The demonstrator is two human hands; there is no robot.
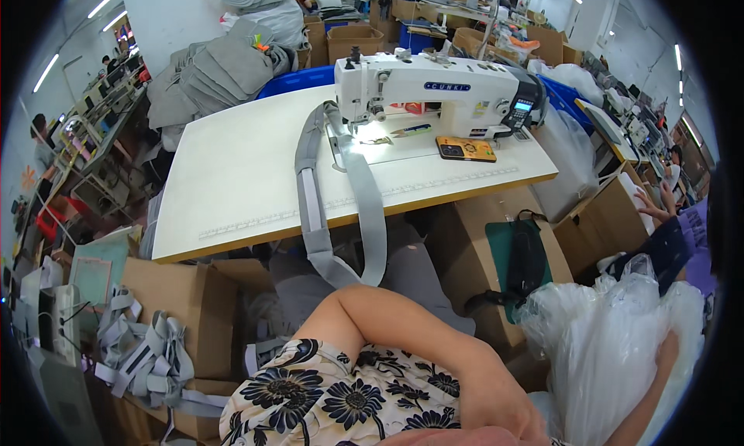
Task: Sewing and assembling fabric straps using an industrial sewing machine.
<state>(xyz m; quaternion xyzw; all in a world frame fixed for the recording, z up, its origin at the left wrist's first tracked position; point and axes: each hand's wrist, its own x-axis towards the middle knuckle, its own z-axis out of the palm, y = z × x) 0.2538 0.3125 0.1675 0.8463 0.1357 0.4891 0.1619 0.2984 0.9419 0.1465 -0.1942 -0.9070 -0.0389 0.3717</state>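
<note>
A white table (232, 175) is seen well ahead and to the left of the fingers of both hands. A bundle of clear plastic bags (597, 337) is touched by the right hand (669, 348); the fingers are covered by the plastic, so whether anything is gripped cannot be told. A white sewing machine (434, 82) is set on the table, ahead of the left hand (502, 409), whose fingers are mostly hidden at the lower edge; their spread cannot be told. A grey strap (372, 229) is looped from the machine over the table's front edge, forward-left of those fingers. Farther forward, a phone (465, 149) is laid beneath the machine's arm.
</note>
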